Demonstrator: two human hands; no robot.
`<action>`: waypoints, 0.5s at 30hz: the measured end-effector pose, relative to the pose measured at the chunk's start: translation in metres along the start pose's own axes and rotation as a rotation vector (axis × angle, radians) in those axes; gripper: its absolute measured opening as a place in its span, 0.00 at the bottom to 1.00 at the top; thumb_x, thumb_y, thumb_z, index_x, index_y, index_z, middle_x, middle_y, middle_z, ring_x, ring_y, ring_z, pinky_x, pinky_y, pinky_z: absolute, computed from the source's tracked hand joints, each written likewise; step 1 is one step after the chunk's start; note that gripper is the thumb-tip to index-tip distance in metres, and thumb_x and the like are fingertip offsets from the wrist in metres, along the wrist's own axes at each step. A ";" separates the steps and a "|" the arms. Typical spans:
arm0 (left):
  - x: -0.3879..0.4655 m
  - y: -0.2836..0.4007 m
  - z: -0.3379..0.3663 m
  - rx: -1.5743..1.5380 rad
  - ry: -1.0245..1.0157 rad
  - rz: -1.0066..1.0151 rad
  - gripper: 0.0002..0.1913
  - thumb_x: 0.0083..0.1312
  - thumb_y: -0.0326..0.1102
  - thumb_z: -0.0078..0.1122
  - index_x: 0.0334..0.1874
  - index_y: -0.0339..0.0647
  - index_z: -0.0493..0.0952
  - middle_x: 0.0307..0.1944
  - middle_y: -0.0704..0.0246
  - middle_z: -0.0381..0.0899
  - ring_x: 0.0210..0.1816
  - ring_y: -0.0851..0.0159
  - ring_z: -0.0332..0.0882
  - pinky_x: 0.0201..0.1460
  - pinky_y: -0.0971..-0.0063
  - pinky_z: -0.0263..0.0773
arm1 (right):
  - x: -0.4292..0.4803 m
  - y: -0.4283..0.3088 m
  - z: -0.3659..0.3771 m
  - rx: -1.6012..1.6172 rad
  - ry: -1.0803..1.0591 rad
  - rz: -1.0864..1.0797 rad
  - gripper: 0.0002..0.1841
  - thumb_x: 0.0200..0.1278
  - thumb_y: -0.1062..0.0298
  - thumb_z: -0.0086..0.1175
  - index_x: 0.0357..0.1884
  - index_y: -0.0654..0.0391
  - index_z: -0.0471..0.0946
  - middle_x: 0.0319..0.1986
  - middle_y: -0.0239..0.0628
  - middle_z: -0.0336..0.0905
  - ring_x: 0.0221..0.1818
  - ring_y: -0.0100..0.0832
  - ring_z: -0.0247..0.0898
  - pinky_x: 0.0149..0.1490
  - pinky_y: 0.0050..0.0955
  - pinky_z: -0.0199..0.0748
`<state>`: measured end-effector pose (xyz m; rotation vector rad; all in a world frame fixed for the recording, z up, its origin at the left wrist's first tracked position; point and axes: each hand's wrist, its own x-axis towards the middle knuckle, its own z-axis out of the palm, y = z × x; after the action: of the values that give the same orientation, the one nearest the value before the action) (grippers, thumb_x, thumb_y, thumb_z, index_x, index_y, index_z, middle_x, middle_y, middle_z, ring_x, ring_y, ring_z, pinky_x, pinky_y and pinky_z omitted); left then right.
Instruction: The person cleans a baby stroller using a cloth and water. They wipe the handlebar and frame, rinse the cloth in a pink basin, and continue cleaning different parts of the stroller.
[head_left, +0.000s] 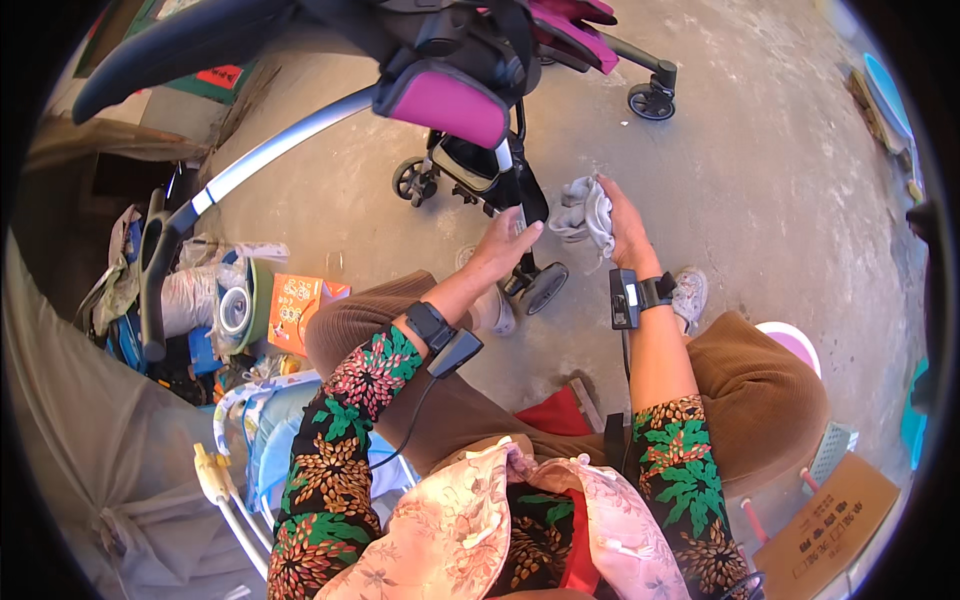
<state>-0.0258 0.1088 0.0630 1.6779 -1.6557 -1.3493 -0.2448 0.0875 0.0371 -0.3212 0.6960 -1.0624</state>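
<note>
In front of me stands a baby stroller with a black frame, a silver handle tube (277, 148) and a magenta padded part (450, 105). My left hand (501, 246) is at the stroller's lower frame, near a rear wheel (546, 288); its thumb stands apart, and whether the fingers touch the frame cannot be told. To the right of the frame, my right hand (628, 225) holds a crumpled light grey cloth (589, 214). A gap separates the cloth from the stroller.
An orange box (300, 311) and a green bucket (259, 307) with bagged things stand on the left. A blue and white child's seat (277, 435) is beside my left leg. Behind my right knee are a pink basin (795, 346) and a cardboard box (829, 525).
</note>
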 end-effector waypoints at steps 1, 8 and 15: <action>-0.006 0.004 0.007 -0.208 -0.047 -0.062 0.36 0.68 0.55 0.61 0.70 0.37 0.63 0.63 0.58 0.72 0.66 0.57 0.70 0.65 0.63 0.69 | -0.001 0.006 0.007 0.128 -0.094 -0.013 0.22 0.77 0.53 0.42 0.53 0.62 0.78 0.39 0.44 0.85 0.39 0.43 0.84 0.49 0.37 0.83; -0.005 -0.002 0.005 -0.626 -0.129 -0.087 0.33 0.70 0.49 0.62 0.69 0.36 0.63 0.59 0.60 0.76 0.58 0.64 0.77 0.58 0.67 0.75 | 0.004 0.062 0.028 -0.130 0.260 -0.321 0.21 0.74 0.56 0.49 0.62 0.57 0.73 0.52 0.35 0.80 0.53 0.29 0.78 0.54 0.37 0.78; 0.023 -0.044 0.024 0.161 0.102 0.193 0.33 0.61 0.37 0.66 0.67 0.31 0.65 0.60 0.51 0.75 0.57 0.48 0.78 0.62 0.64 0.73 | -0.009 0.100 0.027 -0.337 0.171 -0.199 0.32 0.70 0.36 0.48 0.69 0.44 0.69 0.58 0.29 0.75 0.57 0.26 0.73 0.53 0.39 0.74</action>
<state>-0.0279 0.1044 0.0082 1.5964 -1.8538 -1.0472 -0.1604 0.1402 0.0048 -0.6046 1.0160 -1.1690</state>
